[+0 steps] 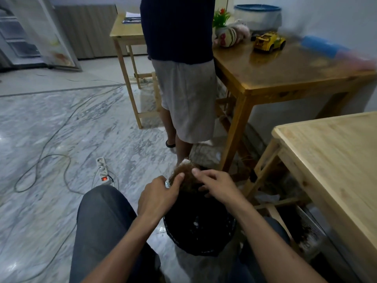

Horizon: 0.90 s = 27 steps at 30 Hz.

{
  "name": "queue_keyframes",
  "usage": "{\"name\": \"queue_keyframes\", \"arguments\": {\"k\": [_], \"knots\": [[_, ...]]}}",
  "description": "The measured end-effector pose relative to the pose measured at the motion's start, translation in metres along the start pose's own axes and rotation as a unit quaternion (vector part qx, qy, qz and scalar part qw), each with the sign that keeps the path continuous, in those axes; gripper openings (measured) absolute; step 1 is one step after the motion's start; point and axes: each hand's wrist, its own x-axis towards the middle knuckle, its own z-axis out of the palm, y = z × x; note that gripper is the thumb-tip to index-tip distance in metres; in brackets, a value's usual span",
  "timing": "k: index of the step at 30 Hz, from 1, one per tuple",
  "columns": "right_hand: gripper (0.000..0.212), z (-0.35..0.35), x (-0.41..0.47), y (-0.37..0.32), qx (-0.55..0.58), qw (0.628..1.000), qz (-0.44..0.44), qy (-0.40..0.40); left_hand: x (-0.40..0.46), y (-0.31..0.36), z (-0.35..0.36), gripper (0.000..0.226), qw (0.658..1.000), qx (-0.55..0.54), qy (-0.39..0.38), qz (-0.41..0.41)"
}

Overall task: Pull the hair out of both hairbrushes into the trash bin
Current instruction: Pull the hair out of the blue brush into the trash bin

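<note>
A hairbrush (184, 171) clogged with brown hair is held over the black trash bin (206, 248) between my knees. My left hand (158, 196) is closed around the brush's lower part, thumb against the hair. My right hand (217, 185) rests on the right side of the hair clump, fingers curled onto it. Only the brush's white tip and a shiny bit by my left fingers show; the rest is hidden by hair and hands. A second brush is not in view.
A person in grey shorts (187, 103) stands just beyond the bin. A dark wooden table (285, 66) with toys is at right, a pale table (334, 160) nearer right. A power strip (103, 170) and cables lie on the marble floor at left.
</note>
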Motion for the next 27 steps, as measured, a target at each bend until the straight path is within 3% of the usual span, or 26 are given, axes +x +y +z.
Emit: {"name": "queue_keyframes", "arguments": {"k": [4,8,11,14,18,22,27], "knots": [[0.011,-0.008,0.001,0.004,-0.022,0.999,-0.029,-0.003,0.006,-0.001,-0.005,0.065,1.000,-0.024,0.015,-0.006],[0.015,-0.028,0.001,0.018,-0.047,0.997,0.010,0.064,0.021,-0.013,-0.027,0.065,0.997,-0.031,0.064,-0.020],[0.018,-0.028,0.000,0.022,-0.065,0.996,0.024,0.062,0.019,-0.015,-0.025,0.065,0.997,-0.019,0.072,-0.006],[0.032,-0.018,-0.001,0.014,-0.077,0.996,0.027,0.023,0.011,-0.009,-0.016,0.065,0.998,-0.012,0.068,0.009],[0.060,-0.002,0.002,0.000,-0.007,1.000,-0.003,-0.004,0.004,-0.002,-0.004,0.064,0.998,0.012,0.054,0.021],[0.030,0.009,0.007,-0.002,0.027,0.999,-0.036,-0.012,0.006,0.004,-0.003,0.062,0.999,-0.022,0.044,0.016],[0.027,-0.012,0.009,0.010,-0.026,0.998,-0.050,0.017,0.034,-0.009,-0.029,0.066,0.990,-0.102,0.094,-0.037]]}}
